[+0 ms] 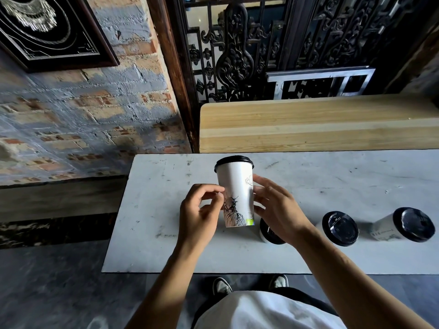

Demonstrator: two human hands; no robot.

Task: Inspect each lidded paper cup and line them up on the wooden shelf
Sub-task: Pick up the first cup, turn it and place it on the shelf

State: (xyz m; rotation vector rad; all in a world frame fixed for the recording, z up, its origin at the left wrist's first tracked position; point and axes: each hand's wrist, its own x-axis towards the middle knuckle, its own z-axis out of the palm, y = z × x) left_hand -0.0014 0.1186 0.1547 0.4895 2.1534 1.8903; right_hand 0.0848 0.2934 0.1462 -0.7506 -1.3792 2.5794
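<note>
- At frame centre, the left hand (200,213) and right hand (275,207) grasp the raised cup (236,193) between curled fingers, lifted above the white table (154,210), its black lid on.
- Three more lidded cups stand lower right: one (267,235) half hidden behind the right wrist, a second (340,228), a third (403,225).
- The wooden shelf (308,124) lies upper right, beyond the table.

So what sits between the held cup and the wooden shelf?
Nothing: the head view shows only bare white table between the held cup and the wooden shelf.
</note>
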